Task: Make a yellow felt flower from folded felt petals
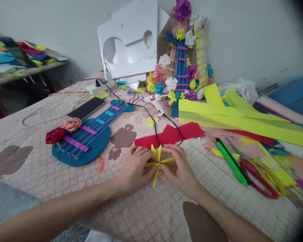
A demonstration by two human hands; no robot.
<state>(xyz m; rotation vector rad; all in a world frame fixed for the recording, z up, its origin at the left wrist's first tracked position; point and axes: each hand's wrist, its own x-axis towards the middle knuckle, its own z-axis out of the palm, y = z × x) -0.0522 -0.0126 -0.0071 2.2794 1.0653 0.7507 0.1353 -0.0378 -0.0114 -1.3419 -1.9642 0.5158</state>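
Between my two hands is a yellow paper flower with several narrow pointed petals spread out like a star. My left hand pinches it from the left, thumb and fingers closed near its centre. From the right, my right hand pinches a petal close to the middle with thumb and forefinger. Just beyond my fingers lies a strip of red crepe paper. To the left rests a blue toy guitar with white strings, purple and light-blue bars, a red paper rose and a pink one.
A white glue gun with a black cord stands past the red strip. On the right lie a green cutter knife, red-handled scissors, a thin stick and yellow crepe strips. A phone and decorated guitars are farther back.
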